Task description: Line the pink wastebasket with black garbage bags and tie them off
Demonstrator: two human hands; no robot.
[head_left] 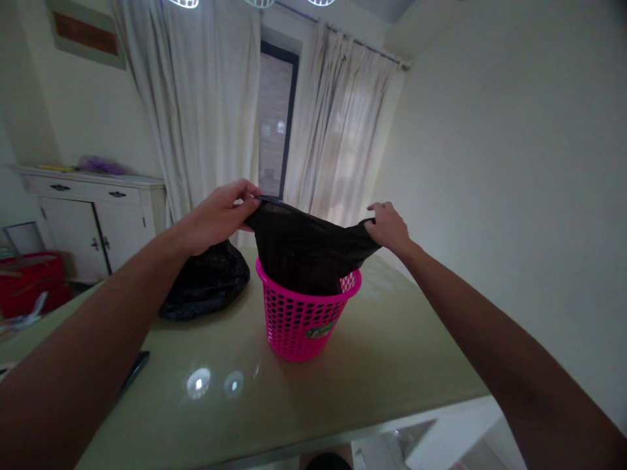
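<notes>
Two hands, left hand (220,215) and right hand (389,227) pinching black bag (304,251), bottom hidden in pink basket (304,320)

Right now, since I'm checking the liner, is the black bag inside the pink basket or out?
Partly in: black bag hangs into pink basket; both hands hold its top above the rim.

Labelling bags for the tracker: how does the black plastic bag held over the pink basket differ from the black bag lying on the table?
The thin black plastic bag is stretched between the left hand and right hand, hanging into the pink perforated plastic basket. The bulging black plastic bag lies unheld on the glossy table, left of the basket. The held bag looks flat and empty; the lying one looks filled. Both are dark plastic.
</notes>
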